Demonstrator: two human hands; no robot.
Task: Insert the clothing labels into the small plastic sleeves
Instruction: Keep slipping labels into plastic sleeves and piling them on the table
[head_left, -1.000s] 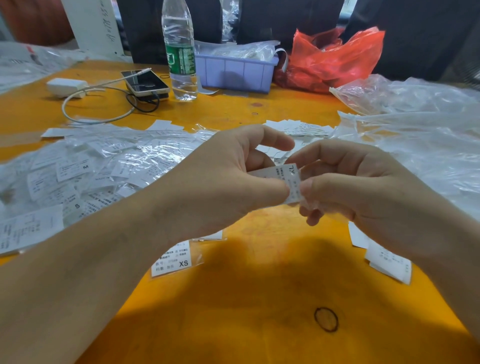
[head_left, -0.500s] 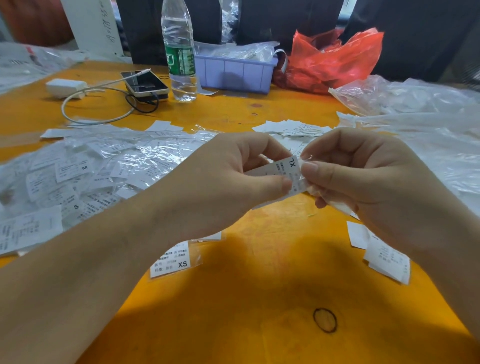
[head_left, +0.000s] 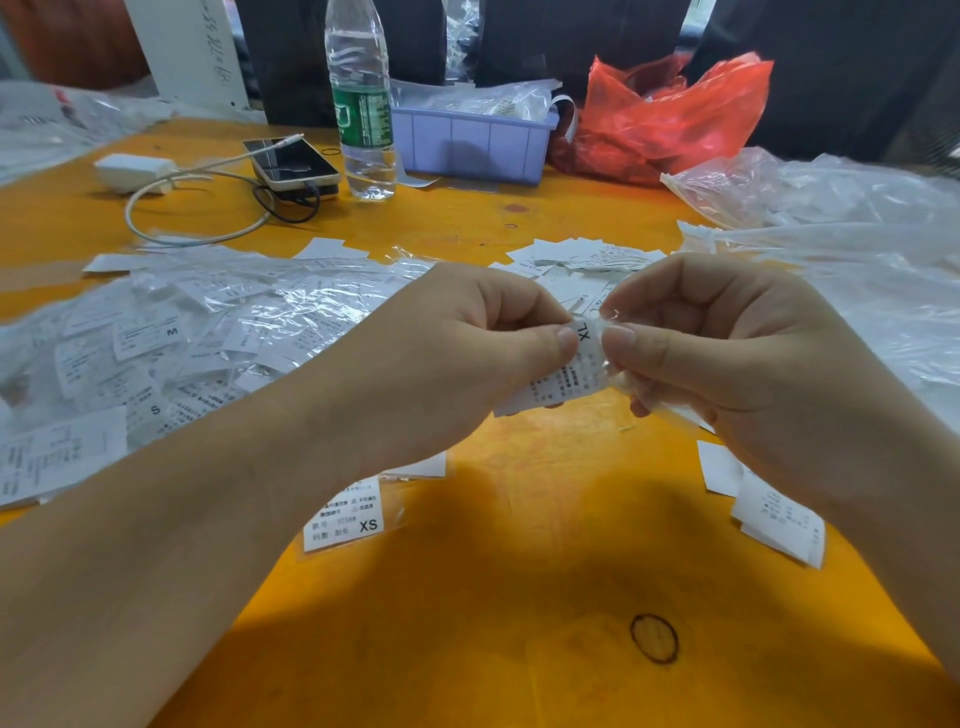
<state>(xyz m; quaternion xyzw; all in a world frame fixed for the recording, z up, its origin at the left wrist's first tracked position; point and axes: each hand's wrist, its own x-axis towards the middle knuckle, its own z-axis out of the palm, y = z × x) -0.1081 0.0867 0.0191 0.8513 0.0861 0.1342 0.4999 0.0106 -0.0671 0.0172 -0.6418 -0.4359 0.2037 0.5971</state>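
1. Left hand (head_left: 457, 358): fingers curled, thumb and forefinger pinching the white printed "XL" clothing label (head_left: 566, 374) at its upper left edge.
2. Right hand (head_left: 727, 358): fingers curled, thumb pressed on the small clear plastic sleeve (head_left: 613, 364) that meets the label's right end; the sleeve's tail shows under the fingers. How far the label sits inside the sleeve: cannot tell.
3. Label and sleeve are held in the air between the two hands, above the middle of the orange bench (head_left: 519, 649).
4. On the bench below the left wrist lies a sleeved white "XS" label (head_left: 345, 517), flat.
5. Left side: a wide heap of sleeved white labels (head_left: 171, 338). Beyond the hands, a loose scatter of bare white labels (head_left: 587, 257); a few more lie under the right wrist.
6. Far edge: clear plastic water bottle with green band (head_left: 361, 98), upright, just beside a lilac plastic bin (head_left: 467, 143); red plastic bag (head_left: 670, 114) to the right of it.
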